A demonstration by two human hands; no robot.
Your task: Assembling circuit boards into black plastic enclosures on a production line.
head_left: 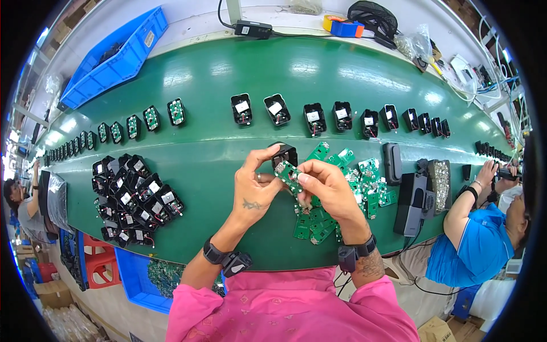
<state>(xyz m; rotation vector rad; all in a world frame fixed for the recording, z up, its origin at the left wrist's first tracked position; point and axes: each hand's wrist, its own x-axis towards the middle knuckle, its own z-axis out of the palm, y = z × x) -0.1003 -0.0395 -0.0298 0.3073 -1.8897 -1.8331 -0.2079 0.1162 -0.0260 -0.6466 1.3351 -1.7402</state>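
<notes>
Near the middle of the bench, my left hand [253, 187] is closed around a small black plastic housing [288, 154]. A green circuit board [288, 174] is pinched in my right hand [330, 185], held up against the near side of that housing. My left fingers come close to the board's left edge, and whether they touch it I cannot tell. Beneath and beside my right hand spreads a pile of loose green circuit boards [369, 183]. To the left of my hands lies a heap of black housings [126, 196] with white labels inside.
Across the green bench [211, 142] runs a row of housings, some with boards inside [150, 118], others without [314, 119]. A blue bin [114, 62] stands far left. Right of the boards are a black-and-grey device [411, 202] and a tray of small parts [441, 182]. A co-worker [478, 245] sits at right.
</notes>
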